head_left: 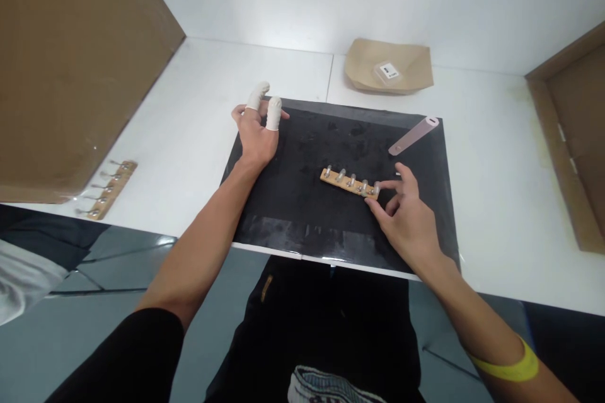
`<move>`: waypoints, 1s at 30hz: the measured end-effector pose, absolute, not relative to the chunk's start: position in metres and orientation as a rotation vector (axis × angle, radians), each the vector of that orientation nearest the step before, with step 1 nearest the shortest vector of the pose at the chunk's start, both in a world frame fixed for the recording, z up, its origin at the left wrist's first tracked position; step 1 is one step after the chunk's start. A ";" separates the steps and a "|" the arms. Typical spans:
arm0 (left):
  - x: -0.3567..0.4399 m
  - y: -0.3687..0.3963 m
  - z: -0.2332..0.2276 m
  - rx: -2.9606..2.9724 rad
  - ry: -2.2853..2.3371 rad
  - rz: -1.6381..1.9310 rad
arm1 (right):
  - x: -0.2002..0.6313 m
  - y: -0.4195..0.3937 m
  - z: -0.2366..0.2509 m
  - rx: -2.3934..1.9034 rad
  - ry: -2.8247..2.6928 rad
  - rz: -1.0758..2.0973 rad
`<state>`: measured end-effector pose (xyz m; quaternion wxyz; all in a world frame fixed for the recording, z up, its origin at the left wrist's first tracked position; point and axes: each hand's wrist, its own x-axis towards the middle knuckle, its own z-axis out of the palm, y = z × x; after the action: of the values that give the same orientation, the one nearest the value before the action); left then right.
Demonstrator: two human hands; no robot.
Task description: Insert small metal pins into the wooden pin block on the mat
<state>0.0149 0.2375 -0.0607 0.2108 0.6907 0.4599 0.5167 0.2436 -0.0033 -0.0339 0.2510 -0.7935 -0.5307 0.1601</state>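
Note:
A small wooden hook rack [348, 183] with several metal hooks, their ends in translucent sleeves, lies slanted on the black mat [307, 138]. My right hand [410, 220] pinches its right end between thumb and index finger; the other fingers are partly curled. At the mat's far left corner, my left hand [258, 132] is open with nothing in it. White finger cots [273, 113] cover its thumb and index finger. A pale pink, flat stick-like tool [413, 136] rests on the mat, beyond my right hand.
Behind the mat stands a brown paper tray [390, 56] holding a small clear labelled box [387, 73]. Another hook rack [112, 190] lies at the table's left edge, beside a large brown panel [70, 75]. A cardboard box [567, 164] stands at the right.

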 end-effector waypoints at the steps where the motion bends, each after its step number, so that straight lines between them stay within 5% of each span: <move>1: 0.015 0.238 -0.061 1.914 1.273 1.430 | 0.244 -0.004 -0.034 -2.159 -1.449 0.435; 30: 0.017 0.235 -0.055 1.878 1.241 1.407 | 0.245 -0.008 -0.029 -2.091 -1.528 0.496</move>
<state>0.0166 0.2350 -0.0554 0.2411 0.6865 0.4537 0.5145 0.2453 -0.0079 -0.0294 0.2498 -0.7679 -0.5611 0.1820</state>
